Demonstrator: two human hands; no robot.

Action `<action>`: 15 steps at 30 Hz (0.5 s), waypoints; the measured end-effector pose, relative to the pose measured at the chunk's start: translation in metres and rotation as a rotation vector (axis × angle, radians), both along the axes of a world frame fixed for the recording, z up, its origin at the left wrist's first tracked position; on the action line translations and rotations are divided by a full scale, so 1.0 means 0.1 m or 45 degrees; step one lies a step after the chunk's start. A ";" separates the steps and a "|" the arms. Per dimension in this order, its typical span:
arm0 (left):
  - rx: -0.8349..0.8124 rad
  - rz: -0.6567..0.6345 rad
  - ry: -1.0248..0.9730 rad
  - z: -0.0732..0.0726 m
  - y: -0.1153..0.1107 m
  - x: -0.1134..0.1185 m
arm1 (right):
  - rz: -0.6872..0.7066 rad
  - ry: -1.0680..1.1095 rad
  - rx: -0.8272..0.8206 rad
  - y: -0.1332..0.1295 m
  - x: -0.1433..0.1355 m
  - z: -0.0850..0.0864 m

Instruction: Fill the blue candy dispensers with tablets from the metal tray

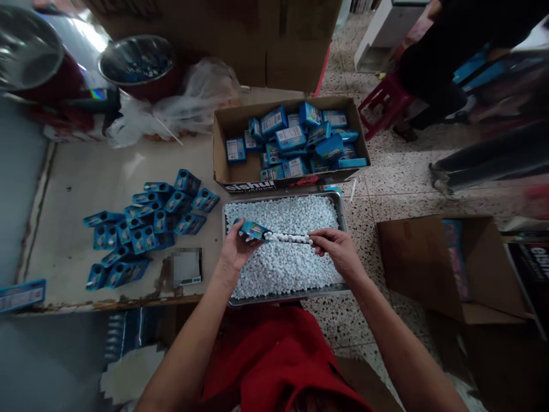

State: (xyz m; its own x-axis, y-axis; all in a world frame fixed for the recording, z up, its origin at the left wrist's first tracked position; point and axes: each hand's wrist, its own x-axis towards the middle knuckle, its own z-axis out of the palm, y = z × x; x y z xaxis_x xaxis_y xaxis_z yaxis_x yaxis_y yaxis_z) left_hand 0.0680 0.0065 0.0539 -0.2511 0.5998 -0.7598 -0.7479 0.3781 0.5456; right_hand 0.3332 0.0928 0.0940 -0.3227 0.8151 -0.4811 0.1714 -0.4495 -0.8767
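Bench: carton of boxes at far edge, loose boxes left. Tray of pellets at near edge. Over it, left hand grips 1 box; right hand pinches pellet row at its mouth.

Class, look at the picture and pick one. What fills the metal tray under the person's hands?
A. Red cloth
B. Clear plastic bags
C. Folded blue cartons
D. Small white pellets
D. The metal tray is heaped with small white pellets. The left hand holds a small blue carton over it, and the right hand guides a row of pellets to the carton's open end.
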 end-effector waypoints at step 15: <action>0.050 -0.986 1.539 -0.01 -0.05 -0.04 | 0.292 -0.398 0.277 -0.06 -0.34 -0.26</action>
State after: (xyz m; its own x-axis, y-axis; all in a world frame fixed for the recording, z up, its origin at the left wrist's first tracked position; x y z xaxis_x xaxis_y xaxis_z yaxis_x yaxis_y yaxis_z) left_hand 0.0643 0.0010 0.0526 -0.3256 0.8966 -0.3001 0.5568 0.4383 0.7056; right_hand 0.2990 0.0864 0.0683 -0.3733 0.8326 -0.4092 0.5172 -0.1794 -0.8368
